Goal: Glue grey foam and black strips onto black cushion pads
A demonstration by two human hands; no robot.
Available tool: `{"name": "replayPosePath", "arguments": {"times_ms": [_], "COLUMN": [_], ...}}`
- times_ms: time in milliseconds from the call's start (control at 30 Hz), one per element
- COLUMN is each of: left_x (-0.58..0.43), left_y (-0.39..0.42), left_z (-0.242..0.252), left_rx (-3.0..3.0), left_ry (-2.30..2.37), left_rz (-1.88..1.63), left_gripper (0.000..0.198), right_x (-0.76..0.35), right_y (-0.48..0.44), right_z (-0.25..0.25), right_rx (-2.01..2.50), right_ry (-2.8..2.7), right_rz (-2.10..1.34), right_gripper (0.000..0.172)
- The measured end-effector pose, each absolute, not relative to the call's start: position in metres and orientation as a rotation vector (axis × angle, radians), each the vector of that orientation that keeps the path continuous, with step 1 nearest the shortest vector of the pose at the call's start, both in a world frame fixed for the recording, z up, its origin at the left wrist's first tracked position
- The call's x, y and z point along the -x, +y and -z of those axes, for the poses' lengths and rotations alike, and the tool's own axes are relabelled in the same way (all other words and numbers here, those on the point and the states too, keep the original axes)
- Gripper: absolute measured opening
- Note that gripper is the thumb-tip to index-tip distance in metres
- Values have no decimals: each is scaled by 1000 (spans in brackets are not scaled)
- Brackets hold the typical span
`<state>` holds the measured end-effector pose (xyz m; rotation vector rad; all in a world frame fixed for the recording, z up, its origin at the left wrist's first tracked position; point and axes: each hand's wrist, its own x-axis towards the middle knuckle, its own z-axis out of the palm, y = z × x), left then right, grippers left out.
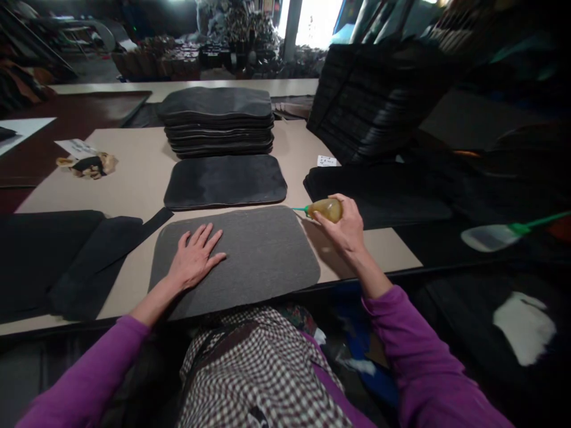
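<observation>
Grey panel (263,255) lay flat at the near edge of the tan work surface (136,193), below the black panel (225,181). Left hand (196,258) rested spread wide upon it; right hand (345,229) gripped the squeeze bottle (326,210), green nozzle (300,209) near its far right corner.

Dim bkgd, glare thru bk opening (314,24), R side blurry.
</observation>
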<state>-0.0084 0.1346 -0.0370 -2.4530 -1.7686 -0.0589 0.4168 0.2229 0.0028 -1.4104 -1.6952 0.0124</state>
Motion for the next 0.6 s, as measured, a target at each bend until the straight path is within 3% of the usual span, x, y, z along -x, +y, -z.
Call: {"name": "replayPosePath", "arguments": {"times_ms": [433,500,600], "left_x": [8,8,10], "left_y": [135,136,138], "left_z": [37,37,30], "left_rx": [2476,2506,2613], "left_ry": [-1783,-1806,-1938], "left_rz": [80,114,249], "left_gripper": [73,74,71], "right_x": [-432,-433,-425], "right_y": [168,159,143], "right_z": [-13,-22,-35], "right_rx": [1551,1572,1485], "right_ry": [-1537,-1450,-1164], "right_rz": [-123,-253,-725], "right_gripper": [53,55,56]}}
